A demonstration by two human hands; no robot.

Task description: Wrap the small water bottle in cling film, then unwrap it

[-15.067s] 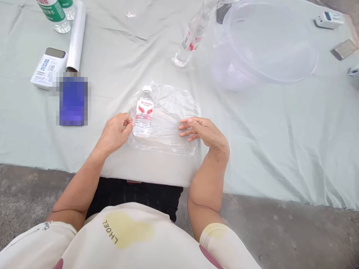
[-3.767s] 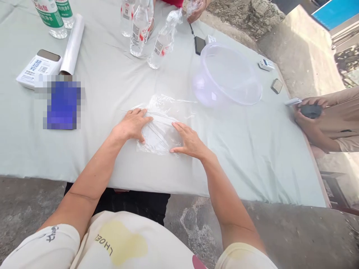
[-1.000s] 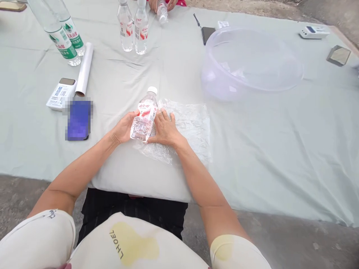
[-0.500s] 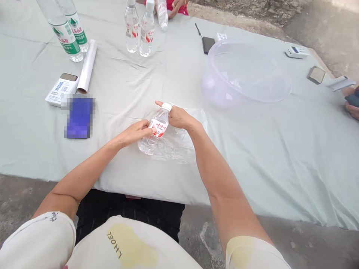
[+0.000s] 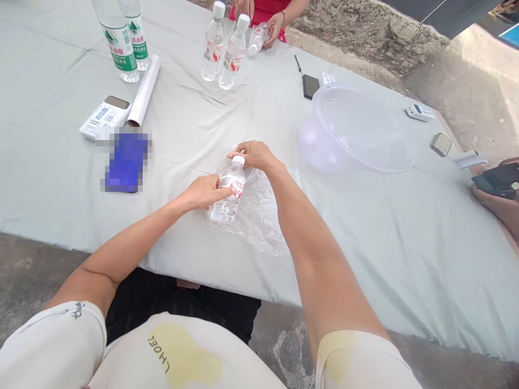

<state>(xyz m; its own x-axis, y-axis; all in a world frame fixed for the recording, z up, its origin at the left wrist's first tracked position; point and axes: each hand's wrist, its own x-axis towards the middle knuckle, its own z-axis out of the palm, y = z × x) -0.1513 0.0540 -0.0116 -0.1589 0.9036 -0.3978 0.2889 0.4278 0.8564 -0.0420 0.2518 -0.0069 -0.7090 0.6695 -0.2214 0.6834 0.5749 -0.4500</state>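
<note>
A small clear water bottle (image 5: 229, 195) with a red and white label and a white cap lies tilted on a crinkled sheet of clear plastic film (image 5: 257, 218) on the pale green table cloth (image 5: 365, 227). My left hand (image 5: 204, 190) is closed round the bottle's middle. My right hand (image 5: 252, 153) sits at the cap end with its fingers curled over the far edge of the film, pinching it beside the cap.
A large clear plastic bowl (image 5: 357, 129) stands to the right. Behind it lie a black phone (image 5: 311, 85) and small devices (image 5: 420, 112). At the left are a roll of film (image 5: 143, 91), a white box (image 5: 105, 115), two tall green-labelled bottles (image 5: 117, 40). Two small bottles (image 5: 226, 46) stand near another person's hands (image 5: 274, 24). A second person's hand (image 5: 497, 197) is at the right edge.
In the last second the bottle has tipped over toward the right on the film. My right hand has left the bottle's base and reached over to the cap end, taking the film's far edge.
</note>
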